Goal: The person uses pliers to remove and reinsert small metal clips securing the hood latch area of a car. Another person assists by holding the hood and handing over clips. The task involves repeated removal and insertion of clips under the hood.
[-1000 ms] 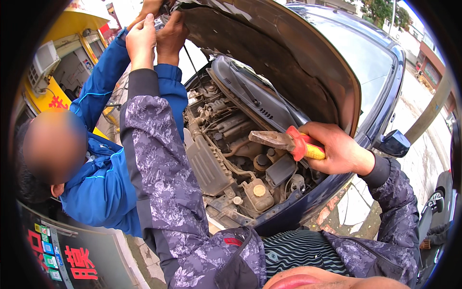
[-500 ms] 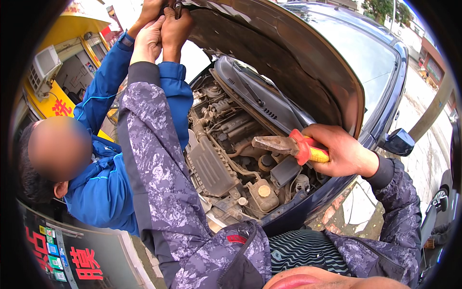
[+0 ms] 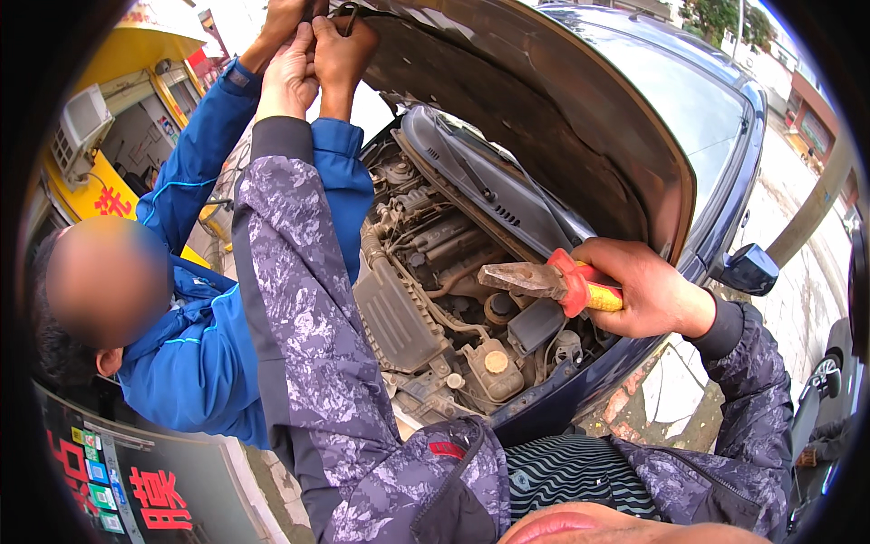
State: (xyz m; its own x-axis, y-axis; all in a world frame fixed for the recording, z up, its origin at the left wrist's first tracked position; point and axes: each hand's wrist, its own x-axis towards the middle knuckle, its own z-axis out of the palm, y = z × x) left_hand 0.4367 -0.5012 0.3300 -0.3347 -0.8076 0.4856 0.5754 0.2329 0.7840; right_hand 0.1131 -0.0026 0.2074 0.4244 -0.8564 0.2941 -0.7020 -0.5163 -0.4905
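Observation:
My right hand (image 3: 639,286) grips a pair of pliers (image 3: 530,279) with red and yellow handles; the worn metal jaws point left, above the engine bay. Up at the raised hood's (image 3: 544,118) front edge, my left hand (image 3: 288,83) has its fingers closed, between a co-worker's two hands. Whatever it pinches is hidden. The co-worker's nearer hand (image 3: 346,56) is closed around a dark, thin metal piece at the hood's edge, and the other hand (image 3: 288,25) is beside it, partly cut off by the picture's top.
Below the hood lies a dusty engine bay with a black ribbed cover (image 3: 399,313) and a reservoir with a yellowish cap (image 3: 496,362). A co-worker in a blue jacket (image 3: 195,363) stands close at my left. A side mirror (image 3: 750,269) sticks out at right, near a pole (image 3: 816,204).
My left hand and the co-worker's nearer hand have shifted slightly right at the hood's edge. The pliers stay in my right hand, almost unmoved.

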